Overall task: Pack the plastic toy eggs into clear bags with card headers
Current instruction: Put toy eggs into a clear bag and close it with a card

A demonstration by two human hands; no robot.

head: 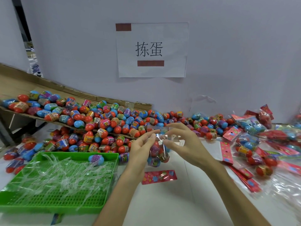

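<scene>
A clear bag (158, 152) with several toy eggs in it hangs above the white table. My left hand (143, 144) pinches its top edge on the left. My right hand (182, 141) pinches the same edge on the right, with a thin clear strip (158, 128) sticking up between the fingers. A red flowered card header (158, 176) lies flat on the table just below the bag. A big heap of red, blue and purple toy eggs (101, 121) stretches across the back of the table.
A green plastic basket (53, 203) at the front left holds clear strips and one blue egg (96, 159). Packed bags (250, 124) and loose headers (225, 152) crowd the right side. A cardboard sheet (40, 85) leans behind the eggs. A paper sign (152, 49) hangs on the wall.
</scene>
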